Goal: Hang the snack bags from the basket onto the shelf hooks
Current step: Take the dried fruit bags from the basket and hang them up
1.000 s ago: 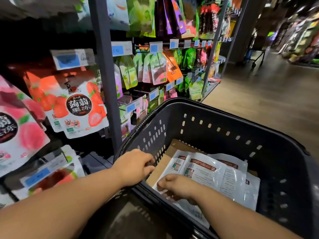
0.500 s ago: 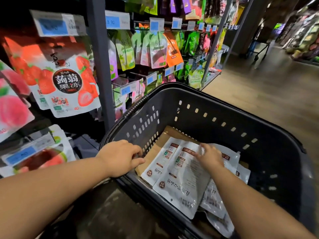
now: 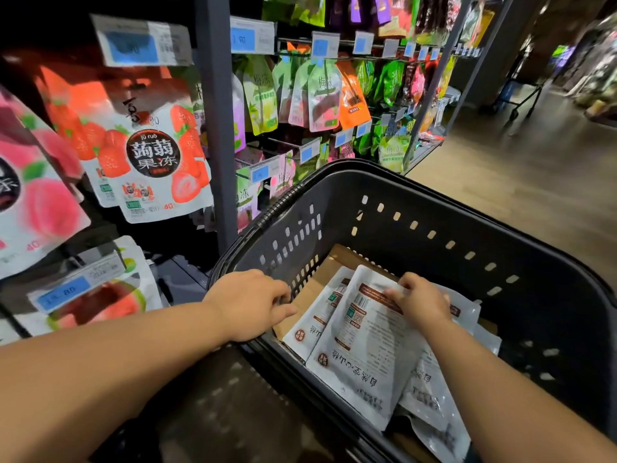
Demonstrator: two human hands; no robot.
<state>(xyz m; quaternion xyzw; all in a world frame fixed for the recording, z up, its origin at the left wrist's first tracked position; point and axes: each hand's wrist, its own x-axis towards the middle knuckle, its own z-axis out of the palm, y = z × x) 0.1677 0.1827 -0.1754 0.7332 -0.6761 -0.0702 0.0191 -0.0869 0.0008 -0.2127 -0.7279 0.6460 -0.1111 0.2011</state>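
Dim shop aisle through the head view: wooden floor at right, hanging pouches along the shelf at left. Down front, dark basket holding white snack bags heaped over cardboard, toward the near edge. Left hand curled over the basket's near-left rim, gripping it. Right hand pinching the far edge of the top snack bag. Probably light, thin and floppy, with slick film apt to slide off the pile; best taken at the stiffer sealed top edge, presumably near a hang hole, none visible here. Against half a second earlier: right hand then lying flatter on the heap, now closed on one bag's edge; left hand unmoved on the rim; nothing hung yet.
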